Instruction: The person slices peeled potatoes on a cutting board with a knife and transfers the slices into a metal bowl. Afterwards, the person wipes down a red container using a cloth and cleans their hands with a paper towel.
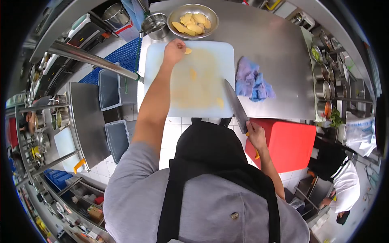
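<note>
My left hand (175,51) is closed at the upper left of the white cutting board (158,93), its fingertips pinched on a small yellow piece (188,51). Past the board's far edge stands a metal bowl (216,22) with several yellow pieces (194,23) in it. My right hand (256,134) grips the handle of a large knife (236,106) at the board's lower right, its tip over the board's right edge. Small yellow bits (193,73) and wet yellowish stains mark the board.
Right of the board lies a crumpled purple-blue cloth (252,79) on the steel table (283,52). A metal pot (154,26) stands left of the bowl. Below the table is a red lid (283,146). Another person (346,182) is at the lower right.
</note>
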{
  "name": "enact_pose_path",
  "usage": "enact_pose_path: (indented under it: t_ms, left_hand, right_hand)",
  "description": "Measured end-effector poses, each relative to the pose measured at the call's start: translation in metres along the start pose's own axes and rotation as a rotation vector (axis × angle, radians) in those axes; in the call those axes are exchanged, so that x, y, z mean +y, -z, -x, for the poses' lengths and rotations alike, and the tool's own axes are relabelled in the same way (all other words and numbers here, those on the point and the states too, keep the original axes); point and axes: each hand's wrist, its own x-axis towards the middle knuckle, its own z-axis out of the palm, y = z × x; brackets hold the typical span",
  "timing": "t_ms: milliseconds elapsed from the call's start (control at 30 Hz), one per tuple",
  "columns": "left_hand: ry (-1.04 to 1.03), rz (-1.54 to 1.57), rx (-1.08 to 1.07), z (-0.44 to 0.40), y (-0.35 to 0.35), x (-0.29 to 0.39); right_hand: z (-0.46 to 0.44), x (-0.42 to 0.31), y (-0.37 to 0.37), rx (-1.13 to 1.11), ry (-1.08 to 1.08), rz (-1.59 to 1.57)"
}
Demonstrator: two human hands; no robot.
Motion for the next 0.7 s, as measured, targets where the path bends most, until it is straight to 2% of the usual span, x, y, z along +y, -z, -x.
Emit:
enact_pose_path:
  t_ms: [33,133,200,267,333,367,433,567,633,700]
  left_hand:
    - [0.031,-0.066,-0.006,0.028,0.011,0.032]
    - [-0.033,-0.172,-0.087,0.079,0.017,0.038]
    - [0.002,-0.190,-0.160,0.112,0.015,0.048]
    - [0.037,-0.210,-0.221,0.132,0.005,0.054]
    - [-0.140,-0.274,0.092,0.139,-0.006,0.054]
    - [-0.141,-0.274,0.093,0.135,-0.007,0.052]
    - [-0.284,-0.421,-0.130,0.125,-0.007,0.051]
    - [-0.250,-0.405,-0.241,0.137,-0.007,0.049]
    - [-0.296,-0.315,-0.332,0.159,-0.005,0.044]
    - [-0.231,-0.214,-0.283,0.177,-0.009,0.046]
  right_hand:
    - [0.008,-0.002,-0.001,-0.016,-0.021,-0.025]
    - [0.028,0.006,-0.012,-0.008,0.001,0.043]
    - [0.037,0.002,-0.022,-0.017,-0.043,0.040]
    - [0.043,-0.004,-0.033,-0.070,-0.147,-0.093]
    - [0.041,-0.015,-0.044,-0.057,-0.150,-0.101]
    - [0.037,-0.020,-0.049,-0.046,-0.141,-0.113]
    - [0.032,-0.028,-0.057,-0.040,-0.132,-0.123]
    - [0.027,-0.037,-0.068,-0.034,-0.155,-0.139]
    - [0.028,-0.038,-0.070,-0.036,-0.157,-0.152]
    - [0.027,-0.038,-0.075,-0.031,-0.134,-0.138]
